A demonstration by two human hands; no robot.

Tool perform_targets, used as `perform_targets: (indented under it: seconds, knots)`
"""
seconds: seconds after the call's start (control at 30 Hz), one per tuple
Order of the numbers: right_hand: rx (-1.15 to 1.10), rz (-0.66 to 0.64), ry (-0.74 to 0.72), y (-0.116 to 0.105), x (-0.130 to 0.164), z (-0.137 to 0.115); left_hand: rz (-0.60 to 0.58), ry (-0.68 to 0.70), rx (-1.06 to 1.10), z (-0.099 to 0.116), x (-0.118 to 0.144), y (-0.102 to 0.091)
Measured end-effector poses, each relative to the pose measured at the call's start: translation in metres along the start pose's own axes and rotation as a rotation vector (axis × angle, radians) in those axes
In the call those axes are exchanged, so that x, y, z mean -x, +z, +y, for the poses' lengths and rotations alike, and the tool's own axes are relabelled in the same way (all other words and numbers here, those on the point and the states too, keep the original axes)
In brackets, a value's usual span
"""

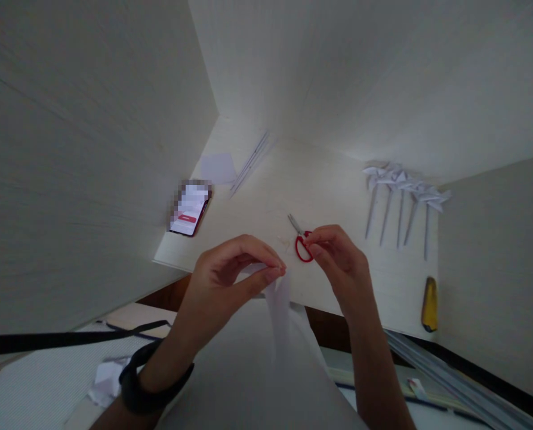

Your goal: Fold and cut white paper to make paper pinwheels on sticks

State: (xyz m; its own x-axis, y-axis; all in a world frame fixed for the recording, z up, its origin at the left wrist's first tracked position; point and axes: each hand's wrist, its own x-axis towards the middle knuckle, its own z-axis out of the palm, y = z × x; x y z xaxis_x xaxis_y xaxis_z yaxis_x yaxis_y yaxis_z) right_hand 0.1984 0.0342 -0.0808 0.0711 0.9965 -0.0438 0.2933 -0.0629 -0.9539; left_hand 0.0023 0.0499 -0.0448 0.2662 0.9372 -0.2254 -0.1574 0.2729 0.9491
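Observation:
My left hand (234, 278) pinches a piece of white paper (279, 298), which hangs down from the fingertips in front of my light shirt. To its right, my right hand (340, 254) is closed, thumb against fingertips. Whatever those fingers may hold is too small to make out. Just behind them on the white table lies a pair of scissors (302, 246) with red handles, its blades pointing away from me. The right fingertips overlap one handle in the view; I cannot tell whether they touch it.
Several paper pinwheels (403, 182) on thin sticks lie at the right, with a yellow-and-black tool (430, 304) nearer me. A phone (190, 208), a white paper square (218, 168) and thin sticks (249, 162) are at the left. Panels (499, 239) enclose the table (329, 179).

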Motion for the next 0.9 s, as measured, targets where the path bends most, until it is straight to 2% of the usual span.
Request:
perform_targets:
  seconds: [0.07, 0.17, 0.3, 0.4, 0.53, 0.67, 0.9]
  knots:
    - [0.136, 0.013, 0.074, -0.008, -0.001, 0.022, 0.02, 0.013, 0.011, -0.002, 0.003, -0.002]
    - [0.489, 0.079, 0.13, -0.019, -0.001, 0.069, 0.039, 0.026, 0.012, -0.008, 0.004, -0.008]
    - [0.629, 0.124, 0.159, -0.018, 0.005, 0.125, 0.08, 0.01, -0.004, -0.016, 0.004, -0.013]
    - [0.697, 0.13, 0.186, -0.009, 0.007, 0.147, 0.087, -0.003, -0.001, -0.015, 0.004, -0.013]
    - [0.752, 0.122, 0.228, 0.001, 0.0, 0.157, 0.074, -0.031, 0.051, -0.008, 0.005, -0.01]
    - [0.732, 0.087, 0.251, 0.0, -0.011, 0.156, 0.05, -0.025, 0.125, -0.007, 0.004, -0.008]
    - [0.497, 0.087, 0.311, -0.012, -0.011, 0.148, -0.02, 0.01, 0.177, -0.013, 0.006, -0.011]
